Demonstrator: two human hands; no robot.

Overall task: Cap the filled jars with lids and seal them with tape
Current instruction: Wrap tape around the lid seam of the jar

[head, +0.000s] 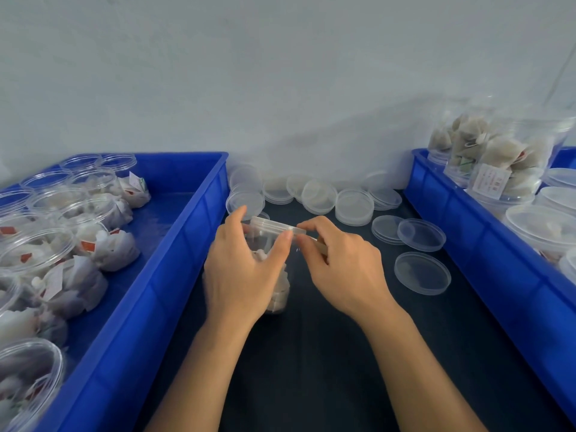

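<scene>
A clear plastic jar (276,294) filled with white tea bags lies tilted on the dark table between my hands, with a clear lid (271,225) on its mouth. My left hand (240,269) grips the jar from the left, thumb at the lid's edge. My right hand (336,263) pinches a strip of tape (307,232) against the lid's rim. The tape is clear and hard to make out.
A blue bin (174,251) at left holds several open filled jars (46,244). A second blue bin (467,226) at right holds capped jars (505,169). Several loose clear lids (422,272) lie on the dark table (311,369) behind and right of my hands. A white wall stands behind.
</scene>
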